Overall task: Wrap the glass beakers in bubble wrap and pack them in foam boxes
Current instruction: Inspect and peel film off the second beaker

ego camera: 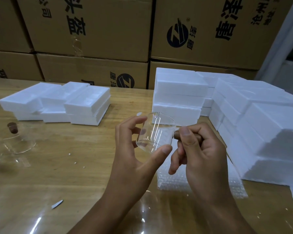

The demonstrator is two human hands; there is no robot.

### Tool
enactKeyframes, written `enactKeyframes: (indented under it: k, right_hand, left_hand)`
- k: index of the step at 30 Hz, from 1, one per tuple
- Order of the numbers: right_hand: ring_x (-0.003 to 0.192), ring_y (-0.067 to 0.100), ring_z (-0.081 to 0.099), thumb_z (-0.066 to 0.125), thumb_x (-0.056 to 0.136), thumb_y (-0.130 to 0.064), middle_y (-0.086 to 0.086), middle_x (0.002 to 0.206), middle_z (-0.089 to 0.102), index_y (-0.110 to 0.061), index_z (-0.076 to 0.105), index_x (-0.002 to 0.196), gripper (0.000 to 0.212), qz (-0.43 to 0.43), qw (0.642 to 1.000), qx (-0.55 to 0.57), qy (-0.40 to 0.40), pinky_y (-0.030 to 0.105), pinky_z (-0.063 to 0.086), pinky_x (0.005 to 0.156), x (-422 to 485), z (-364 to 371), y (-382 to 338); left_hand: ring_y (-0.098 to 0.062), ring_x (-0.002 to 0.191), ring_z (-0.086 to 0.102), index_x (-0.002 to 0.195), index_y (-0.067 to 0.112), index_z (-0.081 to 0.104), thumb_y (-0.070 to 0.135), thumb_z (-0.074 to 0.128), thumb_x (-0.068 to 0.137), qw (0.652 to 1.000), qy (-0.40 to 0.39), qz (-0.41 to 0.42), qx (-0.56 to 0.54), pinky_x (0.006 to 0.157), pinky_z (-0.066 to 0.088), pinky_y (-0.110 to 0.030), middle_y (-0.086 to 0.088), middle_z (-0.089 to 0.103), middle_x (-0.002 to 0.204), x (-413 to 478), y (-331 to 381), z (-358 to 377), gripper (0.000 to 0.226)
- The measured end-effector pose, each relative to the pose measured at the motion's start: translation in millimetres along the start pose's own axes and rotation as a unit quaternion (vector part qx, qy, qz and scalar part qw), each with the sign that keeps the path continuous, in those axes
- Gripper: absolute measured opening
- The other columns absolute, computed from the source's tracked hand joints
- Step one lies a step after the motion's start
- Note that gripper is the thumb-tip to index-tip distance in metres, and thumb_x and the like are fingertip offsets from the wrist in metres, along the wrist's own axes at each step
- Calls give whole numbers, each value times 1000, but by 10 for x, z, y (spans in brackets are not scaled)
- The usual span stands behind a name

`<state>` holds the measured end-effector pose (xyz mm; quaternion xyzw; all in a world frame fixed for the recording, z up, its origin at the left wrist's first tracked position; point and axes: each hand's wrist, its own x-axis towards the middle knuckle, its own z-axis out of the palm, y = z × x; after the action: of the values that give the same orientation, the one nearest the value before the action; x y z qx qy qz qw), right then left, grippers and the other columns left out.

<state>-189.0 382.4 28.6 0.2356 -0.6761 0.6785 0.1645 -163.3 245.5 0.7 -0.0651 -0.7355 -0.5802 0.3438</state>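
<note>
Flanking beaker: foam boxes left, right; bubble wrap beneath

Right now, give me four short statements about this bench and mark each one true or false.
1. The right hand grips the wooden handle of the beaker. True.
2. The beaker is already wrapped. False: it is bare, and the bubble wrap lies on the table under the hands.
3. The left hand holds the beaker's glass body. True.
4. The foam boxes stand only on the left of the table. False: stacks stand on both sides.
</note>
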Motion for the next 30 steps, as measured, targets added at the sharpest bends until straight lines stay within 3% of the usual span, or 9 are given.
enactKeyframes:
  k: [4, 7, 12, 16, 19, 25, 30]
  right_hand:
    - [39, 22, 58, 50, 99, -31, 3, 54, 57, -15, 57, 87, 21, -21, 1000, -18, -8, 40, 52, 46, 19, -53, 32]
    - [43, 23, 60, 51, 98, -31, 7, 55, 58, -16, 57, 88, 19, -38, 998, -37, -17, 41, 52, 49, 34, -89, 63]
    - [48, 21, 64, 51, 98, -29, 3, 55, 59, -18, 58, 90, 15, -56, 997, -43, -44, 38, 55, 54, 58, -145, 114]
    - [49, 22, 64, 50, 98, -27, 2, 61, 62, -21, 57, 91, 12, -56, 995, -34, -70, 32, 55, 56, 80, -183, 156]
    - [49, 21, 62, 50, 99, -27, -2, 65, 61, -23, 58, 91, 12, -62, 993, -51, -91, 27, 52, 55, 84, -193, 187]
    - [51, 20, 60, 48, 96, -39, 6, 67, 62, -31, 57, 93, 12, -59, 984, -98, -136, 32, 53, 52, 59, -167, 209]
    - [52, 19, 59, 47, 95, -41, 3, 65, 61, -34, 56, 93, 12, -60, 979, -123, -152, 34, 52, 53, 37, -153, 221]
  left_hand:
    - [-13, 125, 51, 137, 47, 44, 55, 73, 75, 1000, -17, -3, 13, 95, 47, -33, 18, 45, 138, -13, -3, -13, 69]
    - [-14, 128, 51, 139, 49, 43, 51, 74, 76, 999, -34, -9, 7, 95, 48, -32, 17, 45, 141, -8, 5, -24, 71]
    - [1, 119, 56, 133, 63, 40, 60, 73, 69, 995, -75, -67, -6, 86, 51, -23, 28, 49, 136, -4, 40, -45, 72]
    - [-4, 113, 62, 130, 55, 51, 60, 70, 70, 991, -79, -98, -42, 90, 55, -36, 23, 60, 128, 28, 34, -99, 64]
    - [-3, 110, 63, 127, 53, 55, 62, 68, 69, 988, -98, -114, -27, 93, 54, -39, 24, 63, 123, 64, 49, -137, 61]
    - [0, 100, 61, 116, 48, 61, 65, 61, 65, 983, -130, -112, 62, 81, 46, -19, 25, 62, 113, 162, 102, -270, 53]
    - [1, 104, 55, 114, 52, 60, 61, 50, 70, 976, -158, -60, 137, 76, 40, -16, 27, 55, 115, 172, 144, -294, 46]
